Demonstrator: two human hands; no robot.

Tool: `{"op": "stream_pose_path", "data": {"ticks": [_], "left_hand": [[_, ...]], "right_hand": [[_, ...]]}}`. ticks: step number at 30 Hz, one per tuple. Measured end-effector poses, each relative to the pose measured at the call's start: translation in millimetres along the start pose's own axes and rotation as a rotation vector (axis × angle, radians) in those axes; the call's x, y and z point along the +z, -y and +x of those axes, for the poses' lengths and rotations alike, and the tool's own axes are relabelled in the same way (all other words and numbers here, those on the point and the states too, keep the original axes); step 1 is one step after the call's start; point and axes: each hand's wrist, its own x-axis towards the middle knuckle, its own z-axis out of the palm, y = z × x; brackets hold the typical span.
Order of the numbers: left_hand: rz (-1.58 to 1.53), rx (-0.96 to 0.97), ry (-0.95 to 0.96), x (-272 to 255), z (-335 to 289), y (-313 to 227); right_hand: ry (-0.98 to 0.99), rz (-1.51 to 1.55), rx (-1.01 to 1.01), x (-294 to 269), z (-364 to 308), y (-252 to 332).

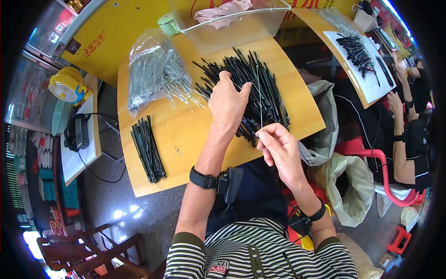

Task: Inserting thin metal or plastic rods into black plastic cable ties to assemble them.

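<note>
My right hand (281, 151) pinches the lower end of a thin metal wire (259, 97) between thumb and fingers. The wire points up and away over a large pile of thin black sticks (272, 88) on the wooden table. Over the left side of that pile reaches my left hand (227, 103), thumb spread away from the fingers; some of its fingertips are hidden, and I see nothing held in it. A clear plastic bag (146, 69) full of thin silvery wires lies left of the pile, with wire ends spilling out. Nearer me lies a smaller bundle of black sticks (147, 149).
A clear plastic bin (232, 30) with pink cloth and a green mug (167, 24) stand at the table's far side. A yellow fan (68, 84) is at left. Open sacks (350, 188) stand at right, near another person working at a second table (332, 39).
</note>
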Motion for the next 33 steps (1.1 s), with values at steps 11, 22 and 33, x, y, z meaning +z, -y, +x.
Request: {"op": "stream_pose_path", "data": {"ticks": [11,22,33], "left_hand": [[-0.707,-0.232,0.256,-11,-8,13],[-0.819,-0.259,0.247,-17,-24,17],[-1.389,-0.593,0.470,-52,-103,40]], "right_hand": [[0.005,0.006,0.019,1,8,-10],[0.014,-0.024,0.017,9,4,-8],[0.006,-0.013,0.016,13,8,-14]]}}
